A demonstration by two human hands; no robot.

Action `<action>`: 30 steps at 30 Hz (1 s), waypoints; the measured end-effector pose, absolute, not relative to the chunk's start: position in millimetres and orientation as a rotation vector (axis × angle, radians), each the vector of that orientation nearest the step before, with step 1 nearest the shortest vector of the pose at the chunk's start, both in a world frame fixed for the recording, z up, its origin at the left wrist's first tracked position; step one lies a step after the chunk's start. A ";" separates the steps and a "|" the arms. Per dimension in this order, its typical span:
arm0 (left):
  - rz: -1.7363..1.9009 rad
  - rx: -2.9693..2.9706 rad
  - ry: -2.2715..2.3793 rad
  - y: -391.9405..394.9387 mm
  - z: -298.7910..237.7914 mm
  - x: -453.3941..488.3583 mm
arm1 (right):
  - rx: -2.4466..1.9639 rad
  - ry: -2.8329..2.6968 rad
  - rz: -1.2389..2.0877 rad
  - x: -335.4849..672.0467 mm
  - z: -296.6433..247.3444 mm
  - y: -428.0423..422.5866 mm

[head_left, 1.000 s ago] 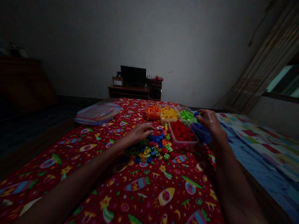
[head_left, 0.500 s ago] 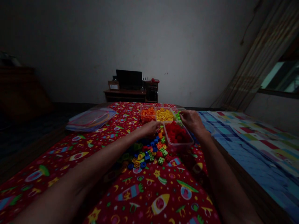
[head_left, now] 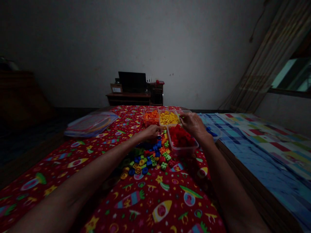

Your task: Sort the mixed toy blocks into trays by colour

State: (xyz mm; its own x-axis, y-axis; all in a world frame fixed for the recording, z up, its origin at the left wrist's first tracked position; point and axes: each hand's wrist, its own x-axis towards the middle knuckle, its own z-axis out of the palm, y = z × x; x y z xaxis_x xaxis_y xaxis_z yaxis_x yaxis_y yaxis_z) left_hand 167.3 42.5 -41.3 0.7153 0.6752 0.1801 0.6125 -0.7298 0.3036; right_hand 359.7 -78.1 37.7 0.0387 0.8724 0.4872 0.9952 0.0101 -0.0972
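My left hand (head_left: pixel 152 132) hovers at the far side of a pile of mixed toy building bricks (head_left: pixel 155 157), its fingers closed and any content too small to make out. My right hand (head_left: pixel 193 124) is held over the back of the clear box of red bricks (head_left: pixel 181 137), thumb and fingers pinched together. Whatever is in that pinch cannot be made out. Behind the hands stand a box of orange bricks (head_left: pixel 151 117) and a box of yellow bricks (head_left: pixel 169 117). A further clear box (head_left: pixel 184 112) is mostly hidden by my right hand.
Stacked clear lids (head_left: pixel 91 124) lie on the left of the red patterned cloth (head_left: pixel 136 200). Right of my right hand, a clear box holds blue bricks (head_left: pixel 212 131). A desk with a monitor (head_left: pixel 132 81) stands by the wall; a blue checked cloth (head_left: pixel 255 161) spreads at right.
My right hand has shifted left, covering the green bricks seen earlier behind the red box. The blue bricks at right have come into sight. My left hand stays nearly in place; the view has shifted slightly.
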 end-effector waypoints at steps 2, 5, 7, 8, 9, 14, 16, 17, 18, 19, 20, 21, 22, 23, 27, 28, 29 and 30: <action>0.454 2.683 1.059 42.4 -41.8 166.7 | -1.912 -1.898 -0.408 357.5 38.0 -78.5; 0.525 2.670 1.038 38.7 -42.8 174.3 | -1.921 -1.912 -0.415 354.8 37.6 -79.1; 0.537 2.662 0.974 34.9 -43.4 182.9 | -1.934 -1.912 -0.417 353.7 37.1 -79.9; 0.531 2.657 0.920 33.2 -43.9 187.2 | -1.940 -1.915 -0.419 353.4 37.0 -80.3; 0.523 2.647 0.856 31.7 -44.6 190.9 | -1.945 -1.915 -0.423 353.1 36.9 -80.8; 0.500 2.572 0.893 30.1 -52.8 195.2 | -1.941 -1.952 -0.420 350.8 36.0 -81.1; 0.519 2.552 1.041 31.5 -55.6 193.1 | -1.945 -1.967 -0.415 348.8 35.3 -80.7; 0.526 2.546 1.069 32.2 -56.2 192.2 | -1.948 -1.972 -0.417 347.7 34.8 -80.7; 0.523 2.542 1.064 32.8 -56.2 191.7 | -1.951 -1.978 -0.421 346.6 34.3 -80.7; 0.509 2.538 1.046 33.0 -55.7 191.3 | -1.953 -1.986 -0.427 345.6 33.7 -80.8; 0.491 2.533 1.023 32.7 -54.9 191.1 | -1.955 -1.994 -0.431 344.8 33.0 -80.9; 0.477 2.528 0.998 31.9 -53.9 190.8 | -1.953 -2.003 -0.434 344.1 32.3 -81.0; 0.474 2.518 0.969 30.7 -53.0 190.4 | -1.953 -2.008 -0.434 343.6 31.5 -81.0; 0.483 2.507 0.937 29.2 -52.1 189.9 | -1.954 -2.011 -0.433 343.2 30.7 -80.9; 0.415 2.522 0.826 24.6 -50.8 186.4 | -1.948 -2.031 -0.418 341.1 28.2 -80.1; 0.378 2.538 0.832 24.3 -50.9 185.6 | -1.945 -2.039 -0.411 340.1 27.9 -80.1; 0.347 2.552 0.851 24.4 -51.0 184.9 | -1.942 -2.048 -0.403 339.0 27.7 -80.2; 0.328 2.560 0.870 24.6 -51.1 184.3 | -1.943 -2.057 -0.395 337.7 27.7 -80.4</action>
State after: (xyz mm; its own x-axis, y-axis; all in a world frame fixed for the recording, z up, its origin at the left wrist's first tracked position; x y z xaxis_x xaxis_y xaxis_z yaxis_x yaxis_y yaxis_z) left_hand 184.3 24.6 -51.1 0.7770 0.6234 0.0874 0.5255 -0.7188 0.4552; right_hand 337.7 -80.4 27.7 -0.0532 0.9207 0.3866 0.9984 0.0562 0.0036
